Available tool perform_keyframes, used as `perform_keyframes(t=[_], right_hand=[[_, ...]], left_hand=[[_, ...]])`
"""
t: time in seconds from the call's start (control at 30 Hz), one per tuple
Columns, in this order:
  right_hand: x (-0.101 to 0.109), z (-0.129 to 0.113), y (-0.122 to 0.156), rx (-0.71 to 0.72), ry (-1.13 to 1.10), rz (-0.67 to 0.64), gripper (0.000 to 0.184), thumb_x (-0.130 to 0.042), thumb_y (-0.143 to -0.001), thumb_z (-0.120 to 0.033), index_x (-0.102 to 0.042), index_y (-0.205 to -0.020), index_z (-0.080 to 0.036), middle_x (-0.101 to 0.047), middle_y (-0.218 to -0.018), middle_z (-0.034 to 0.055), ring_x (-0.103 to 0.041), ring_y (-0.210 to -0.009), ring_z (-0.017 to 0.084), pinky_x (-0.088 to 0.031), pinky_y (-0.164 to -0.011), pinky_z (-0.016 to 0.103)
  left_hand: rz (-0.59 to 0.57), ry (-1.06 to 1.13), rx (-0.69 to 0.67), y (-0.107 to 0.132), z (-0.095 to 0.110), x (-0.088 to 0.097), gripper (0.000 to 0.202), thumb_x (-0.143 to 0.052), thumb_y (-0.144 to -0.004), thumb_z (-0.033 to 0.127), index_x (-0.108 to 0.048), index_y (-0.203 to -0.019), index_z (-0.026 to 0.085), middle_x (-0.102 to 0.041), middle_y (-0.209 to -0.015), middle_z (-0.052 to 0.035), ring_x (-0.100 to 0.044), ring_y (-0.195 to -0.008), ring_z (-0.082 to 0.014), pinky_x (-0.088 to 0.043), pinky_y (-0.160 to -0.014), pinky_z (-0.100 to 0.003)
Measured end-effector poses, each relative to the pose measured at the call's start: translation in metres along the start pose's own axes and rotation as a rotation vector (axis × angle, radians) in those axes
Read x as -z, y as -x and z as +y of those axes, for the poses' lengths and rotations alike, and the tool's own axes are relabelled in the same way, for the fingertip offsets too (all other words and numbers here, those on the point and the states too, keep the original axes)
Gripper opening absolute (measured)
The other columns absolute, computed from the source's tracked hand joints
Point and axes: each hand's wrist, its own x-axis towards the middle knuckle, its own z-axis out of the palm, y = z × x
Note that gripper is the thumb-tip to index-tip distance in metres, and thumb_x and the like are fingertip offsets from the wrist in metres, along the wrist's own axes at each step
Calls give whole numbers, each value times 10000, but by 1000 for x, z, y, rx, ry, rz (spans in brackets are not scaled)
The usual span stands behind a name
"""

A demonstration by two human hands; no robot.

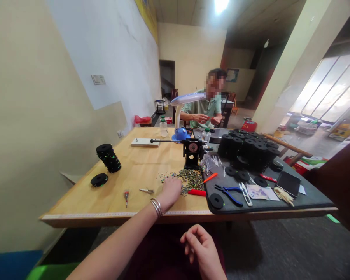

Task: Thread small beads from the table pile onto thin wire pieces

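My left hand (171,191), with silver bangles on the wrist, rests back-up at the near left edge of a spread of tiny bead-like pieces (194,179) in yellow and dark colours. Its fingertips are hidden, so a grip on any piece cannot be seen. My right hand (202,249) hangs before the table edge, fingers loosely curled and closed, nothing showing in them. Just beyond the beads stands a black winding machine (191,152) with a dial and a long rod. A red-handled tool (196,192) and an orange stick (210,177) lie beside the beads.
Black foam spools (245,149) crowd the grey mat; more form a stack (108,157) at left. Blue pliers (231,194), thread snips (245,194), a banknote (262,192) and a phone (288,183) lie right. A blue lamp (181,134) stands behind. Another person (205,111) sits opposite, both hands raised.
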Motion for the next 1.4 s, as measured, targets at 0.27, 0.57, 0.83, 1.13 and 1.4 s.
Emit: perform_keyframes(t=[0.27,0.57,0.83,1.13,1.4], right_hand=[[2,-6,3,46,-31,58,349,-677,-757,-475,-560,-702,-150,-645,-673,31,-479,-481,70,-338,-393,147],[-11,-1,8,13,71,-73,386,-655,-746,-507,-484,-669,-169,-673,-733,58,-535,-484,89,-353,-376,155],[-21,-3,6,-40,103,-95,351,-644,-739,-457,-464,-643,-172,-651,-689,37,-540,-470,84,-370,-381,155],[-21,0,4,-100,45,-108,276,-628,-733,-361,-444,-637,-179,-650,-659,27,-557,-474,94,-388,-387,159],[-20,1,5,-97,4,-112,241,-621,-748,-324,-459,-646,-178,-644,-649,15,-571,-483,99,-406,-398,164]], left_hand=[[88,385,-84,46,-6,8,76,-443,-863,177,-518,-856,183,-592,-784,-27,-546,-724,-163,-436,-674,-270],[-34,1439,281,129,3,-35,202,-656,-716,286,-505,-777,167,-507,-721,30,-466,-591,-94,-415,-550,-218],[-16,1537,318,134,2,-44,213,-688,-713,282,-513,-762,170,-522,-694,39,-471,-591,-91,-404,-597,-225],[-8,1514,299,135,1,-46,206,-681,-724,298,-518,-757,176,-529,-697,31,-488,-620,-105,-407,-607,-223],[-2,1495,287,135,3,-43,207,-679,-719,295,-513,-750,176,-521,-697,34,-483,-624,-103,-412,-618,-223]])
